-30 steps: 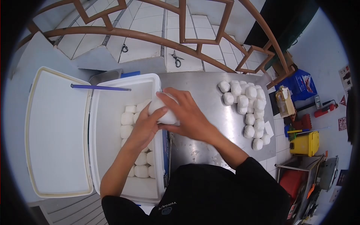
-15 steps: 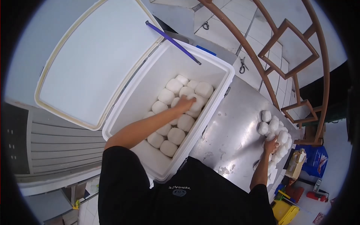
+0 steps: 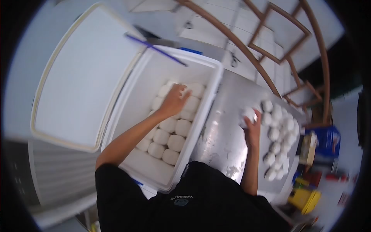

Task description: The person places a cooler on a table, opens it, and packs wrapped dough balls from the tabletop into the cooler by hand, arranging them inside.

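Inside the white cooler box (image 3: 218, 71), my left hand (image 3: 176, 101) is over the upper rows of smooth white dough-like balls (image 3: 169, 125). Its fingers curl against one white ball (image 3: 186, 89), partly hidden by the hand. Over the metal tabletop (image 3: 220, 149), my right hand (image 3: 252, 125) grips a single white ball (image 3: 248, 113) between thumb and fingers. Just right of that hand lies a heap of similar white balls (image 3: 275, 133). I cannot tell exactly what the balls are made of.
The box's lid (image 3: 83, 77) is swung back to the left. A purple stick (image 3: 158, 50) lies across the box's far corner. A brown curved railing (image 3: 224, 29) rises beyond the table, with scissors (image 3: 234, 60) on the tiles. A yellow container (image 3: 303, 199) stands at lower right.
My right hand has come away from the heap to the left, now with a white ball in it. My left hand has shifted toward the box's far end. The camera view has turned slightly.
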`<state>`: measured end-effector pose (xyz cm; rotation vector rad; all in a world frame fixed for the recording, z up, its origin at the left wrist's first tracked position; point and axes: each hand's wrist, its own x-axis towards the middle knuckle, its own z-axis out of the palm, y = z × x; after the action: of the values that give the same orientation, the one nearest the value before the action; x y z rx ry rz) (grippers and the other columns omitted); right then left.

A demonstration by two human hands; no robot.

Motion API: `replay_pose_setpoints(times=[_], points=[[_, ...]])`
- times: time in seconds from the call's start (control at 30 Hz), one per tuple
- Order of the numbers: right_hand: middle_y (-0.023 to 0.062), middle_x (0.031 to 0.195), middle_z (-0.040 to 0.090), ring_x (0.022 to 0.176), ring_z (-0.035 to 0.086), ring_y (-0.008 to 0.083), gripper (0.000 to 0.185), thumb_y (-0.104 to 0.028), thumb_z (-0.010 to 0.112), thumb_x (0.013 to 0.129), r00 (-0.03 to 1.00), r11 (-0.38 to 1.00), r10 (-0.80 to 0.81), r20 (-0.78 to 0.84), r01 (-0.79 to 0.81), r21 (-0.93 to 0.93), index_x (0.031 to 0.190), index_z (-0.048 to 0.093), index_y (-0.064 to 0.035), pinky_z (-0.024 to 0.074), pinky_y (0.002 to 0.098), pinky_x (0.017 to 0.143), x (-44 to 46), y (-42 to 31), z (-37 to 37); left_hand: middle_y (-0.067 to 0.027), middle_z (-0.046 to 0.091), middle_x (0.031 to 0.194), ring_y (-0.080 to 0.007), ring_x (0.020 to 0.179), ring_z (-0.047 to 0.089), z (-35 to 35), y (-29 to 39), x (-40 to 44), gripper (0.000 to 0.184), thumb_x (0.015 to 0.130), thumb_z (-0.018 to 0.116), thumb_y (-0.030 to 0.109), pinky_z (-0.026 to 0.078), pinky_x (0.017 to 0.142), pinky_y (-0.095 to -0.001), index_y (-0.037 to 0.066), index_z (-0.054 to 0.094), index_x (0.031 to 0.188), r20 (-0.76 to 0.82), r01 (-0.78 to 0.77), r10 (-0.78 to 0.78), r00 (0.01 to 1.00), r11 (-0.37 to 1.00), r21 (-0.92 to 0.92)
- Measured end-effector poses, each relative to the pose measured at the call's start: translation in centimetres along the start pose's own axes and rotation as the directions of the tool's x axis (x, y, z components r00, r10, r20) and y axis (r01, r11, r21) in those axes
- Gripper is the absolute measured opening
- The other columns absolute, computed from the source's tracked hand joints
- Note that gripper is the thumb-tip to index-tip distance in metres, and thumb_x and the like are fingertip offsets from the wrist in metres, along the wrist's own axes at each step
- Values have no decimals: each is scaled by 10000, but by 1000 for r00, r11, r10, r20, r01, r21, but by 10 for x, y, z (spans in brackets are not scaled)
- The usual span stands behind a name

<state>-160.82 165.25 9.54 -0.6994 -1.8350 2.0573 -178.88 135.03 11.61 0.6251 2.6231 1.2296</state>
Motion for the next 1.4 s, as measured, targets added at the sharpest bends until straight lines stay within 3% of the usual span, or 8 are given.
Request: replay_pose_setpoints(times=[0.1,0.23,0.37,0.63,0.87,1.1,1.23,1.4], points=[[137,1254,473,1162,506,275,744,-133,834,684,864,802,-425,270,497,-330,1314,450,-42,432,379,985,-39,-92,60,-146,541,1225,-218,1140,559,-39,106,-18,441,967,601,240,463,914,-301,4,490,1323,201,123,5,980,774,-621],[174,1379,400,1274,396,382,857,-192,870,687,650,647,-567,505,731,-215,1397,405,-75,371,433,1046,-60,-114,106,-128,564,1274,-194,1087,610,-40,168,-52,480,905,660,118,489,947,-333,8,485,1338,186,-203,272,944,924,-324],[173,1417,418,1317,386,349,838,-252,845,738,793,805,-423,438,551,-220,1429,401,-88,364,447,1064,-26,-89,51,-128,612,1205,-214,1095,609,-53,138,-47,488,893,686,164,488,962,-338,-15,508,1311,377,388,-182,908,706,-592],[274,1429,418,1321,389,473,919,-347,762,744,850,-142,-394,-350,-433,-890,1506,302,-116,266,691,1068,167,143,-352,-174,538,1323,-276,1243,506,-22,5,-37,911,806,756,486,373,1057,-504,-77,360,1403,389,668,-551,738,676,-310],[297,1375,425,1153,532,484,919,-290,786,702,851,140,-147,-504,-486,-862,1476,293,-225,471,499,952,154,83,-316,-295,425,1367,-373,1204,479,74,-65,-48,825,973,479,547,380,1022,-488,-131,301,1409,330,614,-518,789,639,-464],[170,1300,524,1187,524,263,685,-209,769,787,784,726,-521,-337,200,-658,1363,452,-18,390,389,1038,92,-4,-141,-318,559,1184,-449,1121,516,35,-55,-16,726,998,413,506,317,1055,-534,-134,410,1340,415,112,-291,862,907,405],[140,1363,480,1254,474,250,728,-158,761,766,846,743,-518,126,518,-424,1403,425,-46,370,364,1071,0,-116,6,-194,557,1276,-292,1178,549,-46,94,-13,649,977,530,432,442,999,-391,-56,418,1390,76,121,-96,993,860,-495],[249,1351,370,1262,390,447,920,-46,789,685,664,564,-569,486,745,-358,1482,332,-72,369,473,1059,-55,-132,118,-123,535,1294,-217,1189,534,-52,189,-62,666,904,678,199,437,1006,-325,-44,351,1430,250,109,73,965,760,-641]])
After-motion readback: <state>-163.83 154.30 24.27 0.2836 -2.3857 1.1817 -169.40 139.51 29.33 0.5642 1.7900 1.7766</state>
